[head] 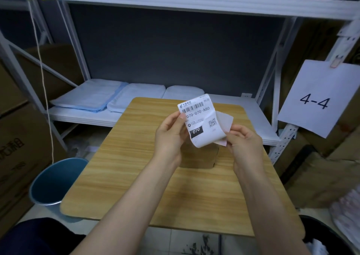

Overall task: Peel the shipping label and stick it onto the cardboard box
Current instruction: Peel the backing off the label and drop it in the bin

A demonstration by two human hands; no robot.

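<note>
A white shipping label point(202, 121) with a barcode, a QR code and a black "070" block is held above the wooden table point(136, 157). My left hand point(171, 136) pinches its left edge. My right hand point(244, 141) grips the pale backing paper point(225, 121), which curls away behind the label's right side. Below the label, a small brown cardboard box point(200, 157) rests on the table, partly hidden by both hands and the label.
A blue bin point(52, 182) stands left of the table. Folded pale-blue cloths point(91, 98) lie on the white shelf point(243, 118) behind. Large cartons point(17, 137) flank both sides. A "4-4" sheet point(315, 99) hangs on the right upright.
</note>
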